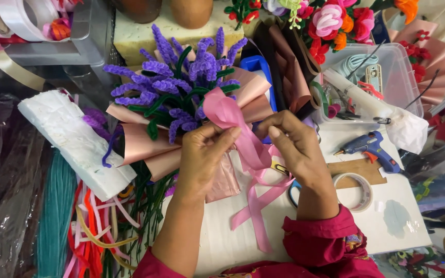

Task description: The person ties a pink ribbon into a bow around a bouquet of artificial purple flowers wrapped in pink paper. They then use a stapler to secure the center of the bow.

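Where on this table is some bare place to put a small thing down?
Bare white table shows right of the tape roll, below the glue gun. A smaller patch lies beside the pink ribbon tails. The left side, with pipe cleaners and foam block, is crowded.

Clear plastic storage box of supplies at upper right; no labels, signs or screens.

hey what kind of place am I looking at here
Probably a craft workshop for handmade bouquets. Both hands tie a pink ribbon on a purple pipe-cleaner bouquet, with a blue glue gun, a tape roll and bundled pipe cleaners around.
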